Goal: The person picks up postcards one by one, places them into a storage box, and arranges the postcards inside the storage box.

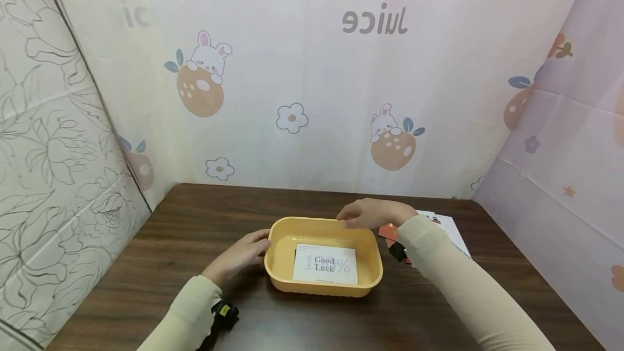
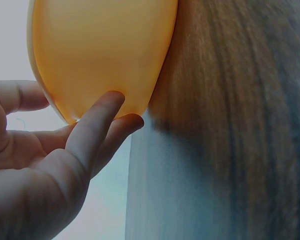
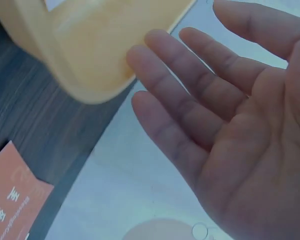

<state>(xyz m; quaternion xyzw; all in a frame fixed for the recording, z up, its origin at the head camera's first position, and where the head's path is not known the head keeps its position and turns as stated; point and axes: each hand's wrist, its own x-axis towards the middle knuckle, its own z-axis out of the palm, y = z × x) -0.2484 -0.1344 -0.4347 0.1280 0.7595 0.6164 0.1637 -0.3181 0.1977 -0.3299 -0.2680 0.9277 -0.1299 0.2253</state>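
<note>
- Basin [image 1: 283, 253], yellow and round-cornered, sits upright on the dark wood-grain table [image 1: 219, 210] before me, between my left hand [image 1: 239, 257] and my right hand [image 1: 375, 213].
- My left forearm comes in from the lower left, the hand angled up and inward, nearly in line with the wrist, to meet the basin's left end.
- That hand holds the end: in the left wrist view one finger passes behind the rim while others [image 2: 97, 120] lie across the outer wall.
- My right forearm reaches in on a long diagonal from the lower right; at the wrist the hand turns left toward the far rim, near the back right corner.
- Its grasp is loose: the right wrist view shows the palm bare and the fingers [image 3: 180, 105] extended, slightly fanned, tips at the rim, thumb set apart. Whether every tip touches, I cannot tell.
- A white card [image 1: 325, 272] reading "Good Luck" lies flat inside the basin, near the middle of its floor.
- Beside my right sleeve [image 1: 453, 270], red cards [image 1: 387, 231] and white sheets [image 1: 453, 227] lie on the table, partly hidden by the arm.
- Behind, a pale curtain [image 1: 326, 69] carries rabbits, fruit, flowers and the word "Juice", reversed.
</note>
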